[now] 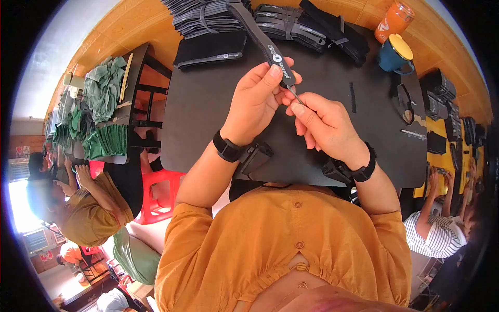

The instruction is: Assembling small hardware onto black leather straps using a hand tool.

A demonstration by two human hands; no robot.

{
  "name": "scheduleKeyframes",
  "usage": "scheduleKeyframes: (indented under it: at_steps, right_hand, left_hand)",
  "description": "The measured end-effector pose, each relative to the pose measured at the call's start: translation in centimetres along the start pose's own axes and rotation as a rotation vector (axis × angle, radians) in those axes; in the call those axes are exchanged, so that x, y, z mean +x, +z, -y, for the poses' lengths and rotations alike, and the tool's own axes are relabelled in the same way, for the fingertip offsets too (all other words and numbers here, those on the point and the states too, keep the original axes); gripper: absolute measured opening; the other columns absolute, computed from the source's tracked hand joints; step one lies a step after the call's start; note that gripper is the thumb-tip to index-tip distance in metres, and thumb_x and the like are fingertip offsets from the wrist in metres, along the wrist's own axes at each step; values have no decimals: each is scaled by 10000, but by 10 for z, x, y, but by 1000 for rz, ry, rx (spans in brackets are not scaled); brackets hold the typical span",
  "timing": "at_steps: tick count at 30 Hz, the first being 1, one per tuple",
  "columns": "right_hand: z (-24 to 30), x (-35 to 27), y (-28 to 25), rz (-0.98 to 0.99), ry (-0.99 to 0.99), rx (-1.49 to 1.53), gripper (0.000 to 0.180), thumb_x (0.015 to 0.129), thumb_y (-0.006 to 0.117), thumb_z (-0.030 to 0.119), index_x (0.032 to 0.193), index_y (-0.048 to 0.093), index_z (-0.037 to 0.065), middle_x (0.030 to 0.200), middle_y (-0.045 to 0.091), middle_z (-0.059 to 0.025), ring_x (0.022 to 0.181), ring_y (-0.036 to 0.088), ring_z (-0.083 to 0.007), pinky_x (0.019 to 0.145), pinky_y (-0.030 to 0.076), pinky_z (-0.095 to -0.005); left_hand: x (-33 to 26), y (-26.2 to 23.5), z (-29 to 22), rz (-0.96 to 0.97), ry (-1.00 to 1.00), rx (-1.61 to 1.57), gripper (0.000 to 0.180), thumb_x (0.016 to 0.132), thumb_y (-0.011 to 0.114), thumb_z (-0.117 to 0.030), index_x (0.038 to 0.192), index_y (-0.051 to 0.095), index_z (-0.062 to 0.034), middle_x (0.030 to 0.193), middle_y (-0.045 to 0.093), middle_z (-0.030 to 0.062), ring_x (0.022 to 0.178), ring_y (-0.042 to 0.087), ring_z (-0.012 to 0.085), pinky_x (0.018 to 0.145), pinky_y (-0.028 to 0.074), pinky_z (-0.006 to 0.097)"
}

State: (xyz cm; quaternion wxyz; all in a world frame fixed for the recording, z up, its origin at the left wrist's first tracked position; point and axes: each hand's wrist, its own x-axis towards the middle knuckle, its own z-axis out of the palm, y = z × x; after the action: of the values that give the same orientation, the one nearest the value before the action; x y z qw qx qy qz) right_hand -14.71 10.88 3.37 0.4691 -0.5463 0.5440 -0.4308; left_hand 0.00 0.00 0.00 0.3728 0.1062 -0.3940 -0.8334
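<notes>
The fingers of the left hand (254,101) are closed in a pinch around the lower end of a black printed strap (255,36), probably to steady it above the counter (208,117). The right hand's (327,125) fingers pinch a thin, metallic-looking tool (295,94) at that end, a grip that suits fine control. Bundled black straps (189,20) sit at the far edge, which leaves working room. A lidded blue mug (392,56) stands at the far right corner, likely out of the way.

Bright overall; window (23,208) at your far left blown out. Fisheye bends the worktop (200,109). Your fingers (271,77) look sharp.
</notes>
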Motion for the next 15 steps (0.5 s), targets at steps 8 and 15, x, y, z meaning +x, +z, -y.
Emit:
scheduleKeyframes:
  at_steps: [8, 15]
  right_hand:
    - [0, 2, -1, 6, 43, 16, 231, 1017, 508, 221, 999, 626, 23, 647, 588, -28, 462, 533, -92, 448, 423, -240]
    - [1, 2, 1, -26, 62, 47, 233, 1020, 503, 220, 1001, 625, 22, 639, 584, -30, 461, 530, -90, 449, 422, -240]
  left_hand:
    - [-1, 2, 3, -58, 23, 51, 346, 1026, 511, -228, 1260, 525, 26, 1023, 644, 118, 761, 557, 132, 680, 473, 256]
    - [-1, 2, 4, -81, 122, 90, 317, 1014, 533, -191, 1251, 528, 19, 1048, 656, 145, 786, 593, 149, 711, 488, 269]
